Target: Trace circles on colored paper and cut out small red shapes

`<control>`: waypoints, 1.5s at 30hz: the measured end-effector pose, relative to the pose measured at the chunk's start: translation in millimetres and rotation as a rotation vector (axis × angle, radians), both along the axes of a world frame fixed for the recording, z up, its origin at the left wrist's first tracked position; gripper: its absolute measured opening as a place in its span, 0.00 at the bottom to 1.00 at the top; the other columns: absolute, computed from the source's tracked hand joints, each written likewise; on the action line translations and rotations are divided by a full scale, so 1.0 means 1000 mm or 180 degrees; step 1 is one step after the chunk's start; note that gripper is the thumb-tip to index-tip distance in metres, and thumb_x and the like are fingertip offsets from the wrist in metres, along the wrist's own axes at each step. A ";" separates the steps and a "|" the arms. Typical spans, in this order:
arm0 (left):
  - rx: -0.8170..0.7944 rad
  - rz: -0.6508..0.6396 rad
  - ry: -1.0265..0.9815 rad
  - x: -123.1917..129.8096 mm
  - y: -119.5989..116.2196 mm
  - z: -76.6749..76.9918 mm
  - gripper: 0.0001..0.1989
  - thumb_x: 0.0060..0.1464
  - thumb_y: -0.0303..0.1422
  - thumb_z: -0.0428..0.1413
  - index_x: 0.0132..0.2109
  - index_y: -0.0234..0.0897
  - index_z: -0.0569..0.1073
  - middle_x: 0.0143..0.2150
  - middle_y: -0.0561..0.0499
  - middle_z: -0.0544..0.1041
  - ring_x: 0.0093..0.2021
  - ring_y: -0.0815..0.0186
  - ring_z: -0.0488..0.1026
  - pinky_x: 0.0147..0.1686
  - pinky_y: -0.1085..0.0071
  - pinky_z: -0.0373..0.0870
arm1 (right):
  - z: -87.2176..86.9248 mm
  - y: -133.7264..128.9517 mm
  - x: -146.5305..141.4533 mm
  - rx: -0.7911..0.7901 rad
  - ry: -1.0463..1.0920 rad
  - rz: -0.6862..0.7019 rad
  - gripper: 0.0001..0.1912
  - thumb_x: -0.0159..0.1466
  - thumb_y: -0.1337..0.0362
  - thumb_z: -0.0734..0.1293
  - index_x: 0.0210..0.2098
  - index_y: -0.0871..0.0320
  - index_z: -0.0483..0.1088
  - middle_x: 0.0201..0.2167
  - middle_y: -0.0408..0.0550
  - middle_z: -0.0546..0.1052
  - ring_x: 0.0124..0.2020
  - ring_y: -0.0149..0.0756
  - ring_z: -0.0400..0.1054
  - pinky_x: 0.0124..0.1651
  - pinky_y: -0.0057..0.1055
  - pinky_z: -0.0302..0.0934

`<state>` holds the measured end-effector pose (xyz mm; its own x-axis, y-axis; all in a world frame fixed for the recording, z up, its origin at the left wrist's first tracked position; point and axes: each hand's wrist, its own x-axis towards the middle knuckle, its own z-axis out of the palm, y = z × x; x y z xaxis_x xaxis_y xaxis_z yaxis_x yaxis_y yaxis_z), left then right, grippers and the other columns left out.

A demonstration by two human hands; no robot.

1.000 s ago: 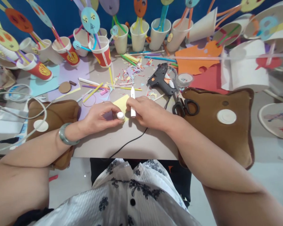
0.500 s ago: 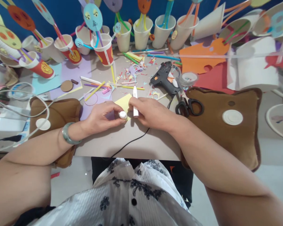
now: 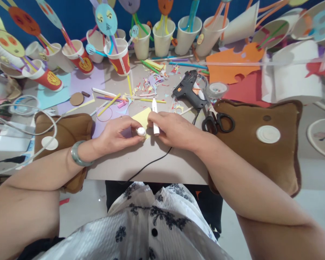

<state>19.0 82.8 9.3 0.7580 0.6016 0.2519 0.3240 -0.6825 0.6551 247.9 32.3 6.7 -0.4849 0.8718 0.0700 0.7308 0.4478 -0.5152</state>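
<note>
My left hand (image 3: 119,133) is closed in a pinch, thumb and forefinger around a small white round-topped object (image 3: 141,131); its lower part is hidden, so I cannot tell its kind. Close beside it, my right hand (image 3: 173,128) is closed around a white marker pen (image 3: 155,108). The marker stands out between thumb and fingers, tapered end pointing away from me, with a brownish end nearest me. A yellow sheet of paper (image 3: 141,116) lies on the table beneath and just beyond both hands.
Right of my hands lie a black glue gun (image 3: 188,88), its cable and black-handled scissors (image 3: 224,122). Brown cushions (image 3: 281,162) rest under both forearms. Straws, paper scraps (image 3: 151,83) and coloured sheets lie ahead, before a row of paper cups (image 3: 164,39) with paper-faced straw figures.
</note>
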 end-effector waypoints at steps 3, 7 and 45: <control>-0.0001 0.0001 0.0011 0.000 0.000 0.000 0.10 0.54 0.39 0.63 0.38 0.37 0.76 0.33 0.51 0.80 0.33 0.68 0.75 0.37 0.72 0.71 | 0.000 0.000 0.000 -0.0022 0.0000 0.0012 0.14 0.58 0.73 0.63 0.44 0.57 0.65 0.37 0.51 0.75 0.34 0.39 0.65 0.35 0.30 0.49; 0.0061 -0.0061 -0.0077 0.001 0.001 0.000 0.09 0.54 0.37 0.63 0.38 0.36 0.76 0.32 0.51 0.80 0.33 0.69 0.75 0.36 0.73 0.71 | 0.001 0.001 0.001 -0.0030 -0.0005 0.0017 0.15 0.57 0.74 0.63 0.44 0.58 0.66 0.38 0.52 0.75 0.35 0.40 0.66 0.35 0.30 0.49; 0.0135 -0.0201 0.0128 0.001 0.007 0.002 0.10 0.54 0.39 0.62 0.37 0.37 0.76 0.31 0.51 0.80 0.32 0.69 0.75 0.35 0.73 0.69 | 0.018 -0.002 0.011 -0.0302 0.1479 -0.0404 0.02 0.56 0.68 0.63 0.29 0.58 0.68 0.21 0.40 0.71 0.25 0.30 0.63 0.31 0.28 0.53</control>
<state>20.4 90.1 11.0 0.8041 0.5419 0.2446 0.3050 -0.7292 0.6126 258.5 30.1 24.5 -0.3107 0.9350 0.1711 0.4598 0.3054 -0.8338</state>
